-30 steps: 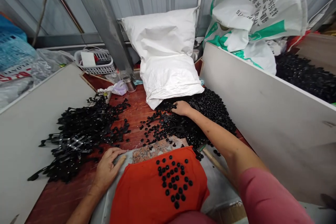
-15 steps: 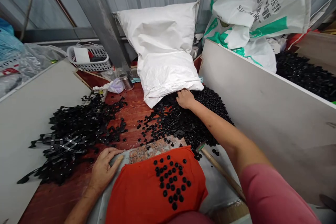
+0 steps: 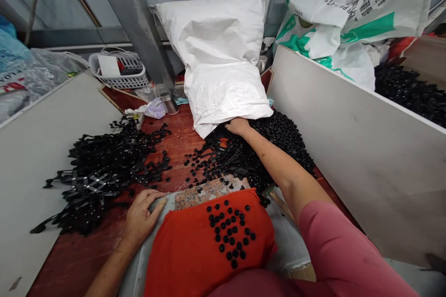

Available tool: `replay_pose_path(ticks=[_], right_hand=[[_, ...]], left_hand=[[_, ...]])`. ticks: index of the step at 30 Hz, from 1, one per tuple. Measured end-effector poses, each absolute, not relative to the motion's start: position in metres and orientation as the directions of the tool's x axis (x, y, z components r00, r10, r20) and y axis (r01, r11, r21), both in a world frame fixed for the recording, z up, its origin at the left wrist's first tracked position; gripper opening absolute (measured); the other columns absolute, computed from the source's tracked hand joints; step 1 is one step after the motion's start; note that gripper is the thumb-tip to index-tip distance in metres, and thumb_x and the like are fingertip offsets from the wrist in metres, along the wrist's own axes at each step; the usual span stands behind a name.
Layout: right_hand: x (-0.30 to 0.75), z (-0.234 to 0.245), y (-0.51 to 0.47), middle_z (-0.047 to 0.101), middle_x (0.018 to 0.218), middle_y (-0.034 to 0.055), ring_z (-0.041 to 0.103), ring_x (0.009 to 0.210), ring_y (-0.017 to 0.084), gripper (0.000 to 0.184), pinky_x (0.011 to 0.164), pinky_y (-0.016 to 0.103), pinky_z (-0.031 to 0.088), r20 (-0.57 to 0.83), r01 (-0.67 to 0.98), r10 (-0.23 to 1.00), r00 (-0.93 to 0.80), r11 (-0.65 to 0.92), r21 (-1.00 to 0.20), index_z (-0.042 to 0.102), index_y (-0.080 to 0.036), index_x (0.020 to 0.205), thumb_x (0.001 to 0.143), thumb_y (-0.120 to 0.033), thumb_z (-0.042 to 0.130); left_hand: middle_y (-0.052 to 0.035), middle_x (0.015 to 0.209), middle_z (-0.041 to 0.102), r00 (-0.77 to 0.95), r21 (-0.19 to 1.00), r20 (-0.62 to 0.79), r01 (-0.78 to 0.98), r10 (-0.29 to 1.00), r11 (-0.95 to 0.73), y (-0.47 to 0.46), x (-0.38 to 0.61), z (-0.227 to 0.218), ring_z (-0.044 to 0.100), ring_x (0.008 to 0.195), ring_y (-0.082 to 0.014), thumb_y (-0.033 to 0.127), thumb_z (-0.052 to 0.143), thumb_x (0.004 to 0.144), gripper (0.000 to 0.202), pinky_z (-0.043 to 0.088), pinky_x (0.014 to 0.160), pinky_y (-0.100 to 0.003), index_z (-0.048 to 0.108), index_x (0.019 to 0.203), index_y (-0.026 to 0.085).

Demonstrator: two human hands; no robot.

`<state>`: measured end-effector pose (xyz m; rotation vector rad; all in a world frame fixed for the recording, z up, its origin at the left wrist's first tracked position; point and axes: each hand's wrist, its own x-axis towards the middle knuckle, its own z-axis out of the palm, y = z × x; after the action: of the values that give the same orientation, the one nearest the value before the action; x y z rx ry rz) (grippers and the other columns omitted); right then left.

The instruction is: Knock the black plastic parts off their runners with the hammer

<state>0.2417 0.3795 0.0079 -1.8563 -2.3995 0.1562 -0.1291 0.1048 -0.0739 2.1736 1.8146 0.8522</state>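
Note:
My right hand [image 3: 239,126] reaches far forward to the lower edge of a white woven sack [image 3: 223,79], which leans over a heap of small black plastic parts [image 3: 282,139]. Its fingertips are hidden at the sack's mouth, so whether they hold anything does not show. Nearer me, my left hand [image 3: 141,216] lies open on the edge of a grey covered surface, fingers stretched out. Between my arms is a red cloth [image 3: 181,246] with several black round pieces [image 3: 232,229] scattered over it. A speckled stone slab [image 3: 205,193] shows just beyond the cloth.
Black strip-like parts [image 3: 101,167] are piled on the left of the red-brown tabletop [image 3: 177,137]. Pale boards [image 3: 348,134] wall both sides. At the back stand a white basket [image 3: 120,76] and a metal canister [image 3: 169,103]. A wooden handle [image 3: 281,204] lies under my right arm.
My right hand has shifted slightly left and deeper under the sack's edge, with my arm and sleeve farther forward. The view has moved a little. My left hand keeps its place.

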Motion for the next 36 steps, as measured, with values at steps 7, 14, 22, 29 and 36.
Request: replay_pose_path(ticks=[7, 14, 22, 29, 36], right_hand=[[0.244, 0.01, 0.341, 0.062, 0.135, 0.0109, 0.064, 0.114, 0.026, 0.039, 0.095, 0.048, 0.057, 0.045, 0.954, 0.965, -0.259, 0.263, -0.143, 0.061, -0.019, 0.133, 0.1, -0.039, 0.066], [0.25, 0.011, 0.281, 0.057, 0.141, 0.0114, 0.06, 0.12, 0.028, 0.042, 0.102, 0.051, 0.051, 0.087, 0.942, 0.948, -0.305, 0.314, -0.122, 0.059, -0.021, 0.137, 0.1, -0.04, 0.064], [0.273, 0.026, 0.24, 0.053, 0.149, 0.0129, 0.053, 0.128, 0.034, 0.045, 0.106, 0.048, 0.046, 0.043, 0.89, 0.9, -0.433, 0.435, -0.138, 0.066, -0.023, 0.133, 0.088, -0.029, 0.072], [0.302, 0.03, 0.206, 0.076, 0.113, 0.007, 0.065, 0.111, 0.026, 0.016, 0.108, 0.042, 0.043, 0.106, 0.806, 0.86, -0.499, 0.506, -0.307, 0.081, -0.025, 0.092, 0.092, -0.02, 0.067], [0.311, 0.029, 0.193, 0.073, 0.124, 0.0092, 0.059, 0.123, 0.029, 0.023, 0.111, 0.049, 0.042, 0.332, 0.643, 0.92, -0.21, 0.386, -0.662, 0.081, -0.025, 0.102, 0.096, -0.026, 0.059]], left_hand=[[-0.0065, 0.101, 0.069, 0.075, 0.501, 0.266, 0.841, 0.961, -0.204, 0.103, -0.125, -0.067, 0.066, 0.087, -0.0206, 0.056, 0.054, 0.092, 0.04, 0.053, 0.07, -0.029, 0.076, 0.096, 0.023], [-0.0059, 0.098, 0.069, 0.073, 0.505, 0.303, 0.833, 0.95, -0.225, 0.105, -0.124, -0.069, 0.066, 0.092, -0.0223, 0.054, 0.054, 0.091, 0.037, 0.054, 0.082, -0.033, 0.076, 0.093, 0.024], [-0.0063, 0.098, 0.068, 0.065, 0.512, 0.288, 0.833, 0.955, -0.211, 0.105, -0.122, -0.07, 0.065, 0.094, -0.0226, 0.052, 0.052, 0.091, 0.037, 0.052, 0.086, -0.034, 0.075, 0.094, 0.022], [-0.006, 0.097, 0.068, 0.06, 0.516, 0.293, 0.83, 0.954, -0.211, 0.106, -0.122, -0.072, 0.064, 0.094, -0.0223, 0.052, 0.053, 0.09, 0.037, 0.051, 0.087, -0.034, 0.075, 0.095, 0.022], [-0.0081, 0.099, 0.066, 0.064, 0.503, 0.267, 0.842, 0.962, -0.195, 0.105, -0.121, -0.07, 0.064, 0.093, -0.0241, 0.049, 0.05, 0.09, 0.039, 0.052, 0.088, -0.037, 0.074, 0.099, 0.019]])
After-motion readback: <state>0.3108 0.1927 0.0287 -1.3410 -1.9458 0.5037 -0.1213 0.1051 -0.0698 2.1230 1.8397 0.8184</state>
